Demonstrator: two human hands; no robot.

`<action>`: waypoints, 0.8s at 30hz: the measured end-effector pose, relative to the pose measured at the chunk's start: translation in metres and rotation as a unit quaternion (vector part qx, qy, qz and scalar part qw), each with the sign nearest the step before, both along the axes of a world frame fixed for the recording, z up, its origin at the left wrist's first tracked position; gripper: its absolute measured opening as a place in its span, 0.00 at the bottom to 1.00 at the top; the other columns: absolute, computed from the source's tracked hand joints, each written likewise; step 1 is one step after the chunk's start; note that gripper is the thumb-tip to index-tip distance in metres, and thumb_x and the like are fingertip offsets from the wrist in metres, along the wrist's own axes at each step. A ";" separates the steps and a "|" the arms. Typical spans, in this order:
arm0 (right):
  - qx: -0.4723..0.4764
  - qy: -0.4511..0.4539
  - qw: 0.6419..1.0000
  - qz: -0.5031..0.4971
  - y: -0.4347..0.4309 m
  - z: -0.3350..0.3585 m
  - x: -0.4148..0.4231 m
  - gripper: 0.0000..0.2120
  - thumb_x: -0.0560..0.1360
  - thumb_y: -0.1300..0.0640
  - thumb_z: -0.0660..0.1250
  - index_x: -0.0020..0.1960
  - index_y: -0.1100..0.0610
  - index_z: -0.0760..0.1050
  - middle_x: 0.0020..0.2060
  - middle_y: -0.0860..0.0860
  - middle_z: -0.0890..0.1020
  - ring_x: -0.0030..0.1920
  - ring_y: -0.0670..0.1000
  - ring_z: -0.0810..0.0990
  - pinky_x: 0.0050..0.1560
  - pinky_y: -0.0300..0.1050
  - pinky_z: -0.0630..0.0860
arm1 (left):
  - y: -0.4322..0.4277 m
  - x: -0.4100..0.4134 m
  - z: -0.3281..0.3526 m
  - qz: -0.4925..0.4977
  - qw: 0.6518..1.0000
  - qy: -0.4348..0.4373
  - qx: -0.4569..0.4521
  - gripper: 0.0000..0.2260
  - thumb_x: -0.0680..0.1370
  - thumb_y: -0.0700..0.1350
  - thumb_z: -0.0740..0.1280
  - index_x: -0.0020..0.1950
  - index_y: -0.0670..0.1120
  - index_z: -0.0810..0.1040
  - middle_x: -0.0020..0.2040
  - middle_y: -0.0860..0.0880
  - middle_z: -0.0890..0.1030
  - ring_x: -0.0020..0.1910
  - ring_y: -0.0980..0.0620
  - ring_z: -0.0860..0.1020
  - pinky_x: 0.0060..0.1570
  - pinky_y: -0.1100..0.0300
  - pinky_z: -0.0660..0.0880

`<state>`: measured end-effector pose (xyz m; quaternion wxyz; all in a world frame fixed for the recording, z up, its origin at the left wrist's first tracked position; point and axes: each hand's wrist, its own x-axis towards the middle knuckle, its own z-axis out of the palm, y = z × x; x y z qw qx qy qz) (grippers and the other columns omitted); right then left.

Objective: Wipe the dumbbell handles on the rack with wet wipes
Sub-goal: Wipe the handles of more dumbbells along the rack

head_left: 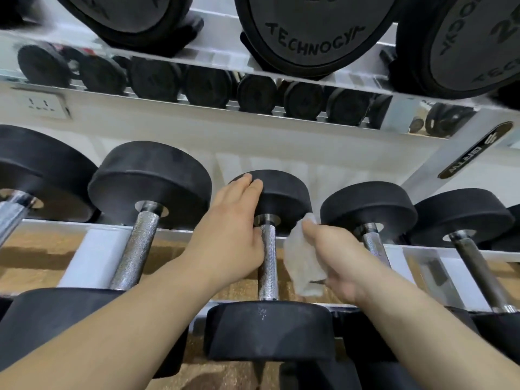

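A black dumbbell with a knurled steel handle lies on the rack's lower tier, straight ahead. My left hand rests on its far head, fingers straight over the rim and thumb against the handle's left side. My right hand pinches a crumpled white wet wipe just right of that handle; I cannot tell if the wipe touches the steel.
More dumbbells lie left and right on the white rack rails. Larger black dumbbell heads hang over from the upper tier. A mirror and wall socket sit behind. Brown floor shows below.
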<state>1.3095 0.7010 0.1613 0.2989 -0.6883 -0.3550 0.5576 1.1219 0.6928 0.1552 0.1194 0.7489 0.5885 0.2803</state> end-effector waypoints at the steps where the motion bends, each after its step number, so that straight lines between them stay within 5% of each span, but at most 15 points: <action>1: -0.037 0.050 0.998 0.014 0.000 -0.012 -0.010 0.20 0.80 0.43 0.65 0.62 0.57 0.78 0.55 0.54 0.85 0.56 0.58 0.83 0.59 0.56 0.78 | 0.000 0.002 0.000 0.002 1.000 -0.003 0.001 0.35 0.79 0.44 0.67 0.84 0.49 0.55 0.84 0.51 0.55 0.81 0.53 0.52 0.78 0.59 0.54; 6: -0.039 0.145 0.988 0.032 0.017 -0.028 -0.043 0.10 0.82 0.56 0.61 0.47 0.55 0.79 0.35 0.54 0.82 0.35 0.55 0.81 0.36 0.44 0.77 | -0.002 0.004 -0.003 0.003 1.000 0.011 -0.004 0.38 0.78 0.47 0.67 0.84 0.49 0.51 0.84 0.51 0.51 0.81 0.55 0.48 0.79 0.57 0.53; 12: -0.051 0.203 0.976 0.062 0.022 -0.032 -0.048 0.18 0.84 0.50 0.60 0.67 0.58 0.77 0.60 0.61 0.85 0.60 0.61 0.85 0.59 0.56 0.81 | -0.001 0.004 -0.003 0.003 0.999 0.024 -0.021 0.42 0.77 0.47 0.67 0.85 0.49 0.47 0.84 0.52 0.48 0.79 0.55 0.47 0.79 0.54 0.55; 17: -0.110 0.200 0.950 0.214 0.004 -0.038 -0.031 0.21 0.87 0.53 0.56 0.72 0.63 0.75 0.65 0.65 0.81 0.68 0.63 0.80 0.70 0.60 0.75 | -0.002 0.008 -0.003 -0.010 0.998 0.004 -0.065 0.47 0.73 0.46 0.68 0.84 0.51 0.41 0.82 0.58 0.42 0.79 0.56 0.41 0.80 0.47 0.55; 20: -0.129 0.183 0.947 0.230 0.015 -0.035 -0.037 0.21 0.84 0.53 0.59 0.72 0.62 0.76 0.66 0.66 0.80 0.67 0.65 0.80 0.71 0.67 0.73 | 0.001 0.004 -0.002 -0.018 0.997 -0.014 -0.080 0.46 0.74 0.43 0.67 0.84 0.51 0.42 0.82 0.58 0.43 0.79 0.58 0.41 0.80 0.48 0.54; 24: -0.060 0.156 0.977 0.134 0.044 -0.028 -0.053 0.19 0.84 0.55 0.58 0.71 0.62 0.74 0.56 0.62 0.83 0.53 0.63 0.85 0.55 0.62 0.83 | 0.003 -0.002 0.001 -0.019 0.998 0.021 -0.062 0.42 0.77 0.38 0.64 0.85 0.52 0.45 0.84 0.55 0.45 0.81 0.56 0.44 0.79 0.54 0.57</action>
